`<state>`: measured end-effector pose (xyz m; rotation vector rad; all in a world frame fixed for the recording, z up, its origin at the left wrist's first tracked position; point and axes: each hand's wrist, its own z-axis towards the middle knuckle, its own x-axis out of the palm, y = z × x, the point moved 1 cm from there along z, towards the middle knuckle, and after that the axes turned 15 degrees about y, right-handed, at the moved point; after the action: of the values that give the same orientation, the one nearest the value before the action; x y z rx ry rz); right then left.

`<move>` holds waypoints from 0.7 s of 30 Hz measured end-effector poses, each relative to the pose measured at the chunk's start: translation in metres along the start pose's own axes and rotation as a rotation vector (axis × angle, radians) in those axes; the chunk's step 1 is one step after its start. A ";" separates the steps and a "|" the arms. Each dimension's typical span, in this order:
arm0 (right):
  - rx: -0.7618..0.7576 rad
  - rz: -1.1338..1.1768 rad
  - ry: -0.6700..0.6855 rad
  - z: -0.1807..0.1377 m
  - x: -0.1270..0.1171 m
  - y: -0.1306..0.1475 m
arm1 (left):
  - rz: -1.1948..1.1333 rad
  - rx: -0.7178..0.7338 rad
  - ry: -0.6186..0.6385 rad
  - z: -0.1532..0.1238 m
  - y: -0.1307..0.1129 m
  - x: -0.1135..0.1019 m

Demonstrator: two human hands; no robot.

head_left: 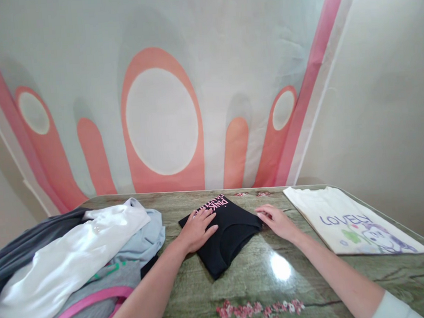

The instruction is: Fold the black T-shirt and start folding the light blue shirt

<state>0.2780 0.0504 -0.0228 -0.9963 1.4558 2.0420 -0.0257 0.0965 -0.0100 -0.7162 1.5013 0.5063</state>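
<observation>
Already folded: white shirt (335, 205), lower right. Centre, left hand (198, 230) lies open on black shirt (233, 222), right hand (276, 221) grip unclear; lower-left pile (73, 258) unfolded.

L hand (199, 229) & R hand (276, 221) both bare, w/ slim fingers; L forearm (154, 286) & R forearm (334, 269) also bare, slender, a bit wider twd the elbow. R sleeve (395, 307) is plain, pale, approx. off-white, its edge nr the elbow, rest cut off at btm of view. Nails too blurred to tell.
</observation>
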 end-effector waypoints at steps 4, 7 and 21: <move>0.068 -0.020 0.037 0.003 0.009 -0.002 | -0.005 0.008 0.006 0.000 0.000 -0.001; 0.092 -0.062 0.043 0.005 0.011 -0.004 | -0.008 0.011 0.007 0.000 0.000 -0.001; 0.083 -0.128 -0.049 0.003 0.013 -0.008 | -0.013 0.001 -0.002 0.002 0.001 0.002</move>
<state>0.2745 0.0552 -0.0373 -0.9730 1.4030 1.8868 -0.0250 0.0977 -0.0127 -0.7240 1.4937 0.4962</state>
